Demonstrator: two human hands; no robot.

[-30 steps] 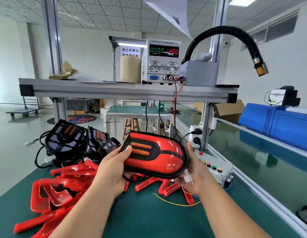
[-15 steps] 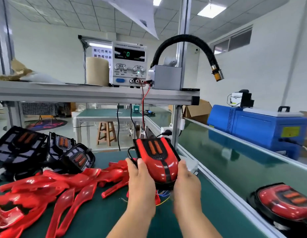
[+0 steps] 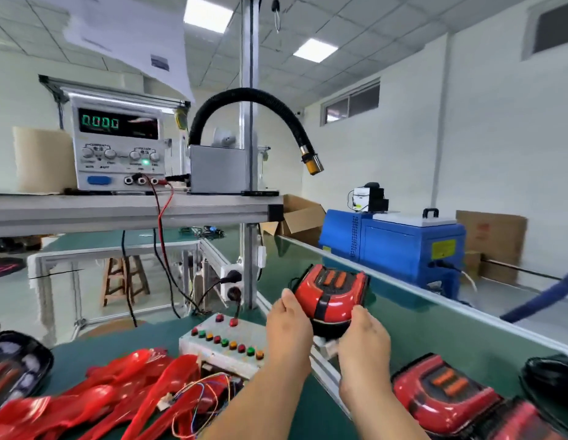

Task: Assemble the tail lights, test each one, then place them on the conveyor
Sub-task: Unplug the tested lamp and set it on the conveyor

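I hold an assembled red tail light (image 3: pixel 331 293) with black trim and two orange strips over the green conveyor belt (image 3: pixel 435 325). My left hand (image 3: pixel 289 328) grips its left side and my right hand (image 3: pixel 365 341) grips its near right edge. Two more finished red tail lights (image 3: pixel 441 395) lie on the belt at the lower right. Loose red lens pieces (image 3: pixel 124 389) are piled on the green bench at the lower left, with thin coloured wires (image 3: pixel 197 398) among them. A black housing (image 3: pixel 16 369) lies at the far left edge.
A white button box (image 3: pixel 225 344) sits by the conveyor's aluminium rail (image 3: pixel 324 373). On the upper shelf stand a power supply (image 3: pixel 117 144) with red and black leads and a grey box with a black flexible hose (image 3: pixel 254 100). A blue machine (image 3: pixel 394 246) stands beyond the belt.
My view has swung right. Both hands have carried the tail light from above the bench, rightward over the rail, to above the conveyor belt. More finished lights on the belt have come into view.
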